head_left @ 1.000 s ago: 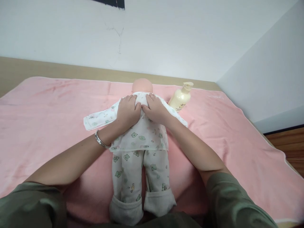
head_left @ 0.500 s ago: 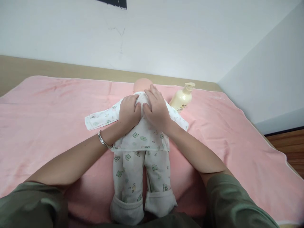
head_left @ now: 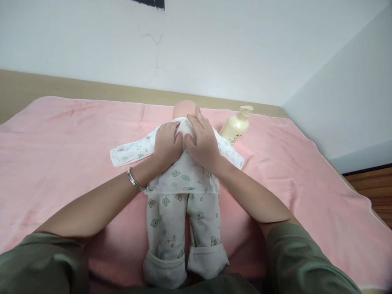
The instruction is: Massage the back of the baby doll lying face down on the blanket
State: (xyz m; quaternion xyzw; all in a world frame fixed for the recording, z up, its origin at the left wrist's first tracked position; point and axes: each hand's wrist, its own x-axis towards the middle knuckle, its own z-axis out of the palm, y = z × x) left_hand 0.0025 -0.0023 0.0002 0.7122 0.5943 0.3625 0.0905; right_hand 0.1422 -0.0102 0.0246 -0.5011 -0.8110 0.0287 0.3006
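Pink cloth (head_left: 76, 143) spreads over a pale wooden surface (head_left: 92, 86), and in its middle lies a doll (head_left: 185, 181), its head (head_left: 183, 108) toward the wall (head_left: 229, 49) and its legs toward the person. It wears a white printed top (head_left: 180, 167) and matching trousers (head_left: 170, 220) with broad turned-up cuffs. Its arms reach out to both sides in long sleeves.

The left hand (head_left: 168, 141) rests on the upper part of the top, fingers loosely extended and clenching nothing. The right hand (head_left: 202, 143) lies just beside it, its fingers stretched out near the head, released and slightly parted; whether their tips touch the head, I cannot tell. The thumbs are close together.

Cream-coloured, a pump bottle (head_left: 235, 128) is just beyond the right-hand sleeve. A silver bracelet (head_left: 134, 179) circles the left wrist.
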